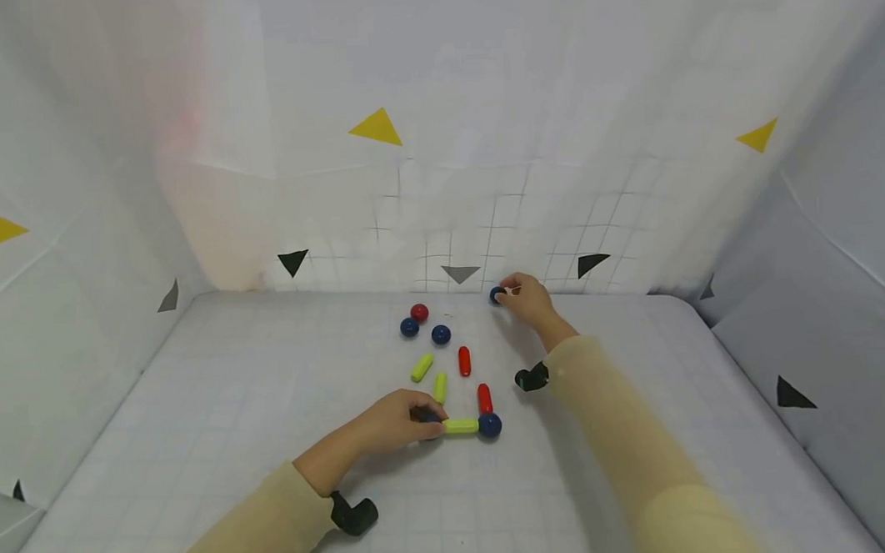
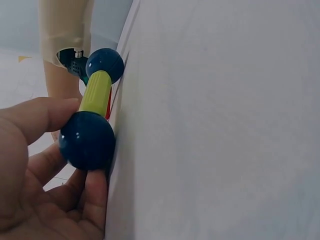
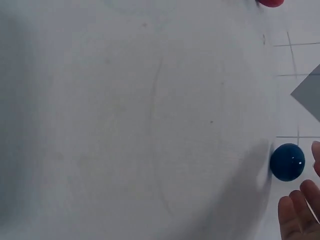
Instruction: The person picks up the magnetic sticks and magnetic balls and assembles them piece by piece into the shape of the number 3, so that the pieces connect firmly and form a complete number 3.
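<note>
My left hand (image 1: 390, 423) grips a blue ball (image 2: 87, 141) between thumb and fingers, close to the table. A yellow-green rod (image 1: 461, 426) joins that ball to another blue ball (image 1: 490, 425), and a red rod (image 1: 484, 398) extends from the second ball toward the back. Near the table's back edge my right hand (image 1: 530, 303) is at a loose blue ball (image 3: 287, 162). The right wrist view shows its fingers spread beside that ball, with a small gap between.
A red ball (image 1: 419, 313) and two blue balls, one being this nearer ball (image 1: 441, 335), lie at mid-back. Loose yellow-green rods (image 1: 421, 367) and a red rod (image 1: 465, 361) lie between the hands. White fabric walls (image 1: 477, 74) enclose the table (image 1: 215, 380).
</note>
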The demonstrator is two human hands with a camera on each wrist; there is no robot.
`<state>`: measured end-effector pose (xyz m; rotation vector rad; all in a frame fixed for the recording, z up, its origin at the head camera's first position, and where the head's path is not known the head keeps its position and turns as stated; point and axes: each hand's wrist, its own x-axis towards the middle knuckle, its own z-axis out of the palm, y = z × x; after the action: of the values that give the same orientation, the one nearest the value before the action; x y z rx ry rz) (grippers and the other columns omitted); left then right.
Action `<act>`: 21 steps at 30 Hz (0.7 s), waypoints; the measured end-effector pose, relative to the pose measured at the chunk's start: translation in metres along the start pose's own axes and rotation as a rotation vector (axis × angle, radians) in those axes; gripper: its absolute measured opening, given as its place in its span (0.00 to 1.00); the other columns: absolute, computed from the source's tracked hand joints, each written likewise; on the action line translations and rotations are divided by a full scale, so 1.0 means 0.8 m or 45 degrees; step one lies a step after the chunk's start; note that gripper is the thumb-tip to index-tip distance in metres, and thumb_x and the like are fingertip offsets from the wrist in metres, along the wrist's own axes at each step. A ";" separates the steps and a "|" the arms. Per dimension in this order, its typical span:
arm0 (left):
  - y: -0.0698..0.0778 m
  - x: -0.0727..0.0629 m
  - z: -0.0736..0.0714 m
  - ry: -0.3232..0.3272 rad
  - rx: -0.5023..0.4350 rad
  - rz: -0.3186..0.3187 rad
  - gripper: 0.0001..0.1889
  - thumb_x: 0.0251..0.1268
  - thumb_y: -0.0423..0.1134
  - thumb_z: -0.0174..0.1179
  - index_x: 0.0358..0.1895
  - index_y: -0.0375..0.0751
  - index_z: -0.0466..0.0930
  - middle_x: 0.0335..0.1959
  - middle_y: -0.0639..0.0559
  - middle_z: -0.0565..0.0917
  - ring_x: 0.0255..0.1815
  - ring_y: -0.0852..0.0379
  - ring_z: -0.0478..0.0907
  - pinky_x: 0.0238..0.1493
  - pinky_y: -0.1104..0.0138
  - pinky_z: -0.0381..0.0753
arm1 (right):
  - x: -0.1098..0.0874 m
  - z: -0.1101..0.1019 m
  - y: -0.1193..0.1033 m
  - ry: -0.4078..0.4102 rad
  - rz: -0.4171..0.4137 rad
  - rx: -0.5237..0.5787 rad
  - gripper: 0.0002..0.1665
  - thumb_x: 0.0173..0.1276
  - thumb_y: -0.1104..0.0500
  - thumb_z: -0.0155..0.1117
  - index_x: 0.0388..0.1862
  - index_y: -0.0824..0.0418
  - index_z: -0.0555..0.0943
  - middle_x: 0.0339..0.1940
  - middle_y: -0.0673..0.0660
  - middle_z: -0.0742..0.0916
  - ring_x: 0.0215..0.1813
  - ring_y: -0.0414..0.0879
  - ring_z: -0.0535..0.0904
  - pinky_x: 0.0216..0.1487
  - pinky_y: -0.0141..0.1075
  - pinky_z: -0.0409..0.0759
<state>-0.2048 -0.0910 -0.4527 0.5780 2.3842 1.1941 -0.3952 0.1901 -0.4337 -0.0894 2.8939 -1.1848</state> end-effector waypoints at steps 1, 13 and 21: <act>0.000 0.000 0.000 -0.001 -0.001 0.000 0.06 0.67 0.43 0.67 0.45 0.53 0.86 0.38 0.60 0.82 0.40 0.58 0.75 0.42 0.65 0.77 | 0.001 0.002 0.001 -0.003 0.000 -0.003 0.21 0.73 0.55 0.63 0.61 0.62 0.77 0.64 0.64 0.77 0.66 0.58 0.71 0.65 0.51 0.71; -0.002 0.000 0.002 0.016 0.014 -0.013 0.06 0.67 0.44 0.66 0.45 0.54 0.85 0.39 0.62 0.82 0.41 0.58 0.75 0.47 0.63 0.77 | 0.011 0.016 0.011 -0.048 -0.025 -0.027 0.28 0.73 0.59 0.63 0.70 0.61 0.72 0.69 0.65 0.74 0.67 0.59 0.71 0.67 0.51 0.70; -0.003 0.001 0.001 0.013 0.011 -0.011 0.06 0.67 0.44 0.66 0.46 0.55 0.85 0.40 0.62 0.82 0.42 0.58 0.75 0.47 0.63 0.77 | 0.011 0.022 0.007 -0.003 -0.013 -0.045 0.23 0.72 0.62 0.64 0.64 0.61 0.75 0.67 0.63 0.77 0.66 0.59 0.74 0.66 0.50 0.71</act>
<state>-0.2055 -0.0915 -0.4552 0.5651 2.3995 1.1866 -0.4035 0.1810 -0.4502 -0.1057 2.9158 -1.1348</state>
